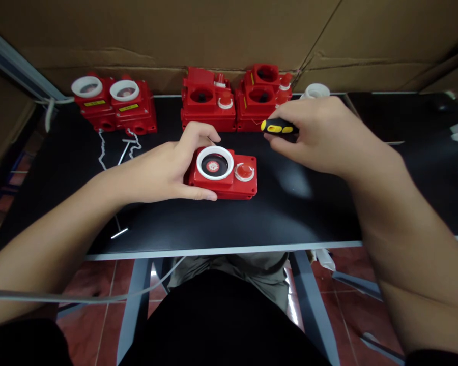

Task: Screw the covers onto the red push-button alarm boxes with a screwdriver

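My left hand (175, 168) grips the left end of a red housing (229, 189), its thumb along the front and its fingers behind. The housing lies on the black table and carries a white ring (215, 177) around a dark round window, with a red knob (245, 171) to the right. My right hand (315, 129) is closed around a black and yellow handle (278, 127), raised behind and to the right of the housing. The handle's yellow end points left, and the rest is hidden in the palm.
Two red housings (118, 109) with white rings stand at the back left, with chains and a thin metal T-bar (119, 233) near them. More red units (208, 114) and a white ring part (316, 90) line the back before a cardboard wall (168, 35).
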A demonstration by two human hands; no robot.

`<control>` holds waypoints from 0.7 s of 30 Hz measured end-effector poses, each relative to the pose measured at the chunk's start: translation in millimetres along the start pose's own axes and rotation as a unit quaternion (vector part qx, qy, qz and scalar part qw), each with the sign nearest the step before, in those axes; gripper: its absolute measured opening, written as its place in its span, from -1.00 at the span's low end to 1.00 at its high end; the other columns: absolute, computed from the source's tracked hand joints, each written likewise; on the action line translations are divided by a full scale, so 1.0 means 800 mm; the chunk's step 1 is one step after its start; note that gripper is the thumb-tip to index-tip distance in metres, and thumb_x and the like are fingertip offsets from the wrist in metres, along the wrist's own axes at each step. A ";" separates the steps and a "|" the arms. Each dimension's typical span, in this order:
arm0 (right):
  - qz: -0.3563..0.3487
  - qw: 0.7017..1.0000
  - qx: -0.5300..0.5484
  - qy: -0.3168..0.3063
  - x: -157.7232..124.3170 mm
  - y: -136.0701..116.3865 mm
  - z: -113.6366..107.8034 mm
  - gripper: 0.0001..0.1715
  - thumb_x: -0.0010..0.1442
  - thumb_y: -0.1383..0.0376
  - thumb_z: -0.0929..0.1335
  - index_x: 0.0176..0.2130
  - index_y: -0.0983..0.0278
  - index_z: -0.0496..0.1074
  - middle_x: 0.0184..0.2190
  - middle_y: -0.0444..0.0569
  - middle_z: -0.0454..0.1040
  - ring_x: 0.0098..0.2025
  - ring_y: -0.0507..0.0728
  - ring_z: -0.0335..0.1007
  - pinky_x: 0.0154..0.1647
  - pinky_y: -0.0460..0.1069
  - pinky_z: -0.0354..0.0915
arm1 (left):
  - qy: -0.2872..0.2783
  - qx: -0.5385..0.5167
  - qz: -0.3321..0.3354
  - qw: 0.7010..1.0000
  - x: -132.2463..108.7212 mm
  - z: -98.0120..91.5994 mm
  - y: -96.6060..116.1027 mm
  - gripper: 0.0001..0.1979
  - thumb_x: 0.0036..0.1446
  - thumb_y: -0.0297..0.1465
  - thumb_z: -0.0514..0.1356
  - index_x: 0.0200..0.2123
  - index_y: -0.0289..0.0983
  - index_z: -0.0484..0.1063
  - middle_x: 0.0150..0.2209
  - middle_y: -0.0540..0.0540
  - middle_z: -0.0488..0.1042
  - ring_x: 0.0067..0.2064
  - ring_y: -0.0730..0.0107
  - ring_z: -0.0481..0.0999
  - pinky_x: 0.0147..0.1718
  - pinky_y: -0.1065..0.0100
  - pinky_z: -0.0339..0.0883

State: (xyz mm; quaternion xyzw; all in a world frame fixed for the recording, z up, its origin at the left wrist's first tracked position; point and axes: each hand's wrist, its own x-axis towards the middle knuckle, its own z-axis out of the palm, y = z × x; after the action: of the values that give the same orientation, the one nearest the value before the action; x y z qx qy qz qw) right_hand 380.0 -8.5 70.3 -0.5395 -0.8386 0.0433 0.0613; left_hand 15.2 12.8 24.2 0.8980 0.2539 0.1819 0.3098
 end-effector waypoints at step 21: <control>-0.028 0.999 0.026 0.008 0.002 0.010 0.009 -0.55 0.56 0.19 0.35 0.20 0.00 0.79 0.20 0.13 0.87 0.24 0.58 0.79 0.28 0.42 0.57 | 0.010 -0.020 -0.007 1.000 0.005 -0.006 0.014 -0.09 0.42 0.24 0.60 0.50 -0.01 0.27 0.52 -0.21 0.67 0.49 -0.26 0.80 0.41 -0.20 0.76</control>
State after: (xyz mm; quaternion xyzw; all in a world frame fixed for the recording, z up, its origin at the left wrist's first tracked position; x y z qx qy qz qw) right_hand 385.3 -3.8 62.0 -0.5140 -0.8517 0.0592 0.0835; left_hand 19.9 9.2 35.7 0.8881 0.2592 0.1939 0.3264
